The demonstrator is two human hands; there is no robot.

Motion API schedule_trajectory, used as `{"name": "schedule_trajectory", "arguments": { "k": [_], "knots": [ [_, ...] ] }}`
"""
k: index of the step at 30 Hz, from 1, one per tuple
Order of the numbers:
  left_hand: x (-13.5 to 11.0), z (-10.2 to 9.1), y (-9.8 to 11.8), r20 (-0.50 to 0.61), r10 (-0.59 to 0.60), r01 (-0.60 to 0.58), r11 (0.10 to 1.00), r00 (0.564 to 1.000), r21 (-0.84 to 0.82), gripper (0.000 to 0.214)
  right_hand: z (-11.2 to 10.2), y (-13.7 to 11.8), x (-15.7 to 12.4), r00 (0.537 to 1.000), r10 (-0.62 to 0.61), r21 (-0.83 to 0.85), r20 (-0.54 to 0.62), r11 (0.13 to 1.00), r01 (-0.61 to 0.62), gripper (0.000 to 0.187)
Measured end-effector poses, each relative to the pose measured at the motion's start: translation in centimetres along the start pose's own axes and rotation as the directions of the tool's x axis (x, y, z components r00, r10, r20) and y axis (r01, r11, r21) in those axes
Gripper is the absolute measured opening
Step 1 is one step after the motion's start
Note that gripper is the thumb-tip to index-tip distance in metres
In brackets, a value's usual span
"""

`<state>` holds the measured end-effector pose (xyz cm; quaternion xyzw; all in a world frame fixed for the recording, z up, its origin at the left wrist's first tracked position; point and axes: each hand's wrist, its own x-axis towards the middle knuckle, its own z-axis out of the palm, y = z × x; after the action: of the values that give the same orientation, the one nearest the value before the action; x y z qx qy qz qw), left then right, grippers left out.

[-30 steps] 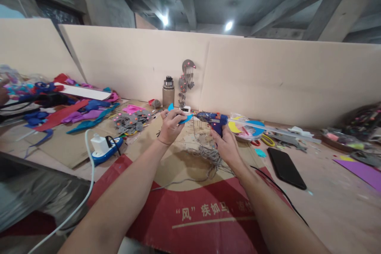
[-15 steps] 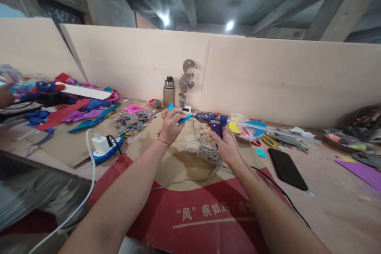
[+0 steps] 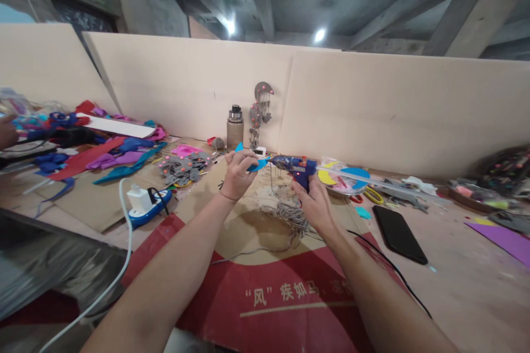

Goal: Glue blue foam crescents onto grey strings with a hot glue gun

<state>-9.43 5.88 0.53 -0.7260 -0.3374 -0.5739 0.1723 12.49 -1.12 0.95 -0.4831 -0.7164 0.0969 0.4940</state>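
Note:
A bright blue felt-like piece (image 3: 259, 165) is pinched in my left hand (image 3: 239, 174), its ends showing above and to the right of the fingers. My right hand (image 3: 315, 202) is wrapped round the handle of a blue hot glue gun (image 3: 295, 165). The gun points left, with its nozzle at the blue piece's right end; I cannot tell whether they touch. A long clear glue stick (image 3: 381, 181) sticks out of its rear. Below the hands, a tangle of grey cord (image 3: 290, 216) lies on the cardboard (image 3: 236, 231).
Grey pieces with pink dots (image 3: 184, 168) and a blue power strip (image 3: 151, 209) lie left. Behind stand a bottle (image 3: 235, 129) and a hanging grey ornament (image 3: 260, 110). Rightward are a black phone (image 3: 399, 234) and yellow-handled scissors (image 3: 374, 195). Another person's hand (image 3: 7, 132) shows far left.
The blue piece has turned slightly in my left hand, its right end now more curved and raised. The glue gun has barely moved.

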Motion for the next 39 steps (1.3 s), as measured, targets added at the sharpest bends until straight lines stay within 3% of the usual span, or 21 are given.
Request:
{"name": "schedule_trajectory", "arguments": {
  "k": [20, 25, 39],
  "knots": [
    [-0.1, -0.1, 0.0, -0.014, -0.003, 0.003, 1.000, 1.000, -0.002, 0.008, 0.2, -1.0, -0.3, 0.995, 0.095, -0.030, 0.008, 0.995, -0.095, 0.035],
    [0.0, -0.1, 0.1, 0.011, -0.010, 0.010, 1.000, 1.000, 0.019, 0.008, 0.3, -1.4, -0.2, 1.000, -0.009, -0.010, 0.000, 1.000, 0.009, 0.036],
    [0.0, 0.1, -0.4, -0.080, -0.050, 0.049, 0.998, 0.996, -0.026, 0.010, 0.3, -1.1, -0.4, 0.998, 0.059, 0.027, 0.002, 0.998, -0.059, 0.034]
  ]
}}
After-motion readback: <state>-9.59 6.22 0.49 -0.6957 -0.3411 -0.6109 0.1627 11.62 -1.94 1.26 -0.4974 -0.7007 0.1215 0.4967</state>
